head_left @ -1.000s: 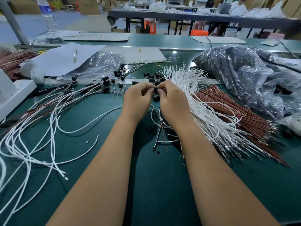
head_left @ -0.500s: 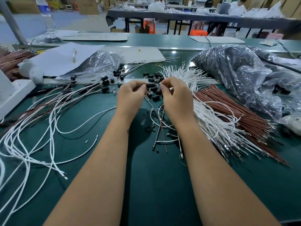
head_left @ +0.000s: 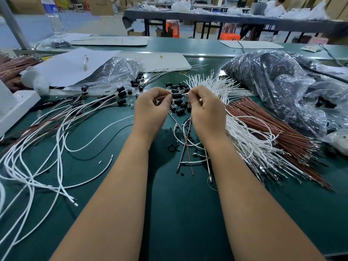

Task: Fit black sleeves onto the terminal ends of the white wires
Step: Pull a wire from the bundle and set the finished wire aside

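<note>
- While left hand [head_left: 150,110] pinches a black sleeve [head_left: 176,95], right hand [head_left: 205,112] pinches the wire terminal [head_left: 185,94] at its mouth, mid-desk.
- Done: sleeved wires [head_left: 75,110], left edge.
- Left: white bundle [head_left: 244,140], right.

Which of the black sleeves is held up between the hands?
The sleeve between the left hand and right hand, lifted off the mat; the other sleeves lie loose below.

Bare green desk [head_left: 178,213] lies open between and below the forearms. Left side crossed by looping white wires [head_left: 37,147]; right blocked by fanned white and brown wire bundle [head_left: 263,144] and plastic bags [head_left: 282,87]. Loose black sleeves [head_left: 180,108] litter the centre.
</note>
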